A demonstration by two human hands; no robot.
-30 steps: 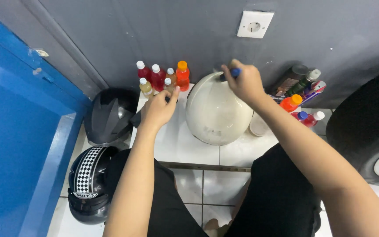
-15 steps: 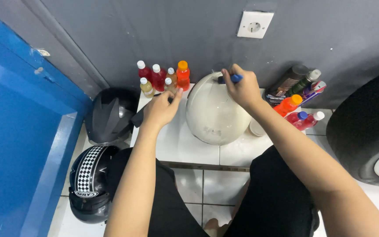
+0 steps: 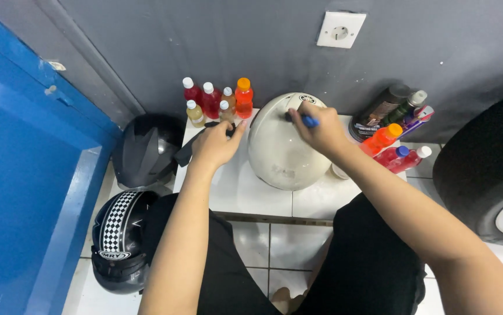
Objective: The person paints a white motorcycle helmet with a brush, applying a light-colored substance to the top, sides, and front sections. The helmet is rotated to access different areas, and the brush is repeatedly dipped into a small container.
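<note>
A white helmet [image 3: 280, 153] rests on a low white tiled ledge [image 3: 245, 192]. My right hand [image 3: 318, 131] is on top of the helmet, closed around a small tool with a blue handle [image 3: 308, 121] whose tip touches the shell. My left hand [image 3: 216, 144] is to the left of the helmet, fingers curled over a black object [image 3: 188, 149] lying on the ledge. Whether that hand grips it is unclear.
Small bottles of red, orange and amber liquid [image 3: 213, 102] stand at the back left of the ledge. More bottles and a dark can [image 3: 391, 125] lie at the right. Two dark helmets [image 3: 143, 149] [image 3: 117, 239] sit on the floor at left. A tyre [image 3: 487, 169] stands right.
My right hand with the blue tool has shifted slightly across the helmet's top. My left hand has stayed by the black object.
</note>
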